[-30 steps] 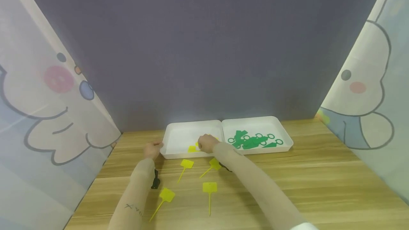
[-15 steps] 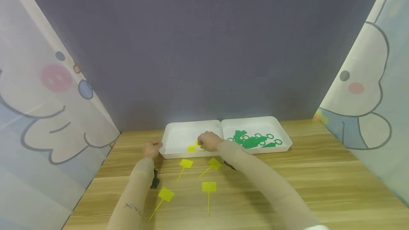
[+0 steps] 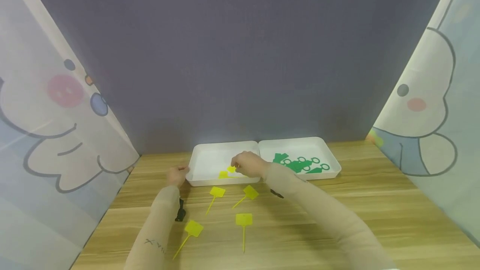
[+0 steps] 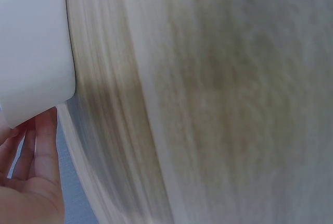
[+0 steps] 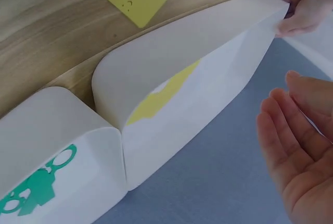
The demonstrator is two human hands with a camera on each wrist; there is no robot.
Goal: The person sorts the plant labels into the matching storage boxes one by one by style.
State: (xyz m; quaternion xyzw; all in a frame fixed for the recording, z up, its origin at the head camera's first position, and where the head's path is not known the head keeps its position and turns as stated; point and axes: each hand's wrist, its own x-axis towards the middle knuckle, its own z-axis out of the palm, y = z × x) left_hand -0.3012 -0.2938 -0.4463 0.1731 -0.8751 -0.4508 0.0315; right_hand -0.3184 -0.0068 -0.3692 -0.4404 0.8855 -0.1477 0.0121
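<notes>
My left hand [image 3: 177,176] grips the left end of a white tray [image 3: 210,147], fingers [image 4: 46,146] under its corner in the left wrist view. Above the same tray's right half hovers my right hand [image 3: 250,164], fingers loosely bent. Nothing shows between its fingertips [image 5: 294,75] in the right wrist view. Below it, yellow plastic tags [image 3: 223,174] lie in the tray, partly hidden by the hand and the near wall. Several flat yellow plant labels with thin stems [image 3: 244,220] lie spread on the table in front.
A second white tray [image 3: 300,142] adjoins the first on the right. Green tags with ring ends [image 3: 302,164] lie heaped in it. The wooden table [image 3: 375,203] meets a dark grey panel [image 3: 240,74] behind the trays, and cartoon-printed curtains [image 3: 423,107] flank both sides.
My right hand has shifted slightly right and up, uncovering more of the yellow tags in the tray. The left hand has kept its place at the tray's end.
</notes>
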